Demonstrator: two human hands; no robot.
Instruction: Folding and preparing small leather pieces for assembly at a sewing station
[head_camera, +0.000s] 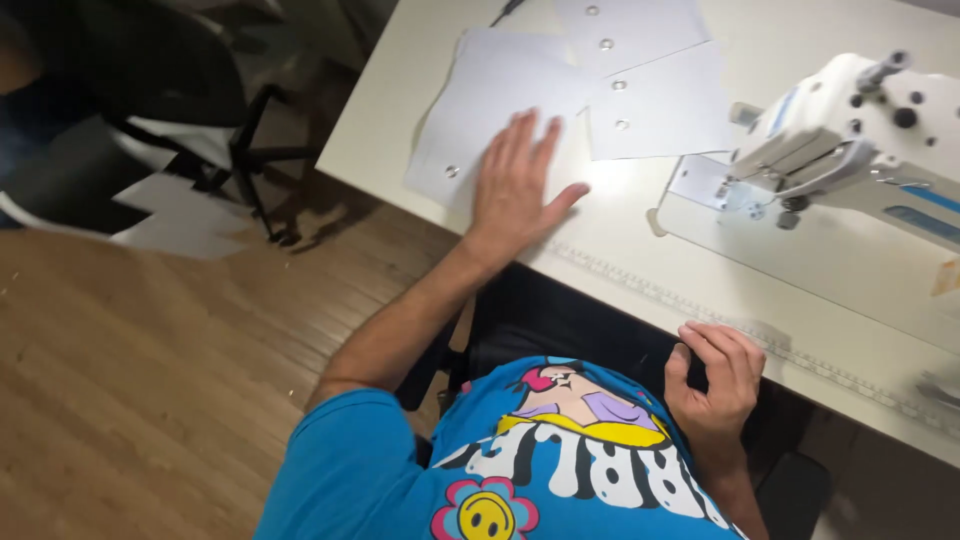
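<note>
My left hand (518, 180) lies flat, fingers spread, on a white fabric piece (480, 110) with a metal snap, at the near left part of the white table (620, 230). More white pieces with snaps (655, 100) lie overlapped just beyond it. My right hand (718, 375) is curled at the table's front edge, near my blue printed shirt (520, 460), holding nothing that I can see. A white sewing machine (850, 130) stands to the right.
A ruler strip (700, 305) runs along the table's front edge. A black office chair (180, 110) and white sheets (175, 215) sit on the wooden floor to the left.
</note>
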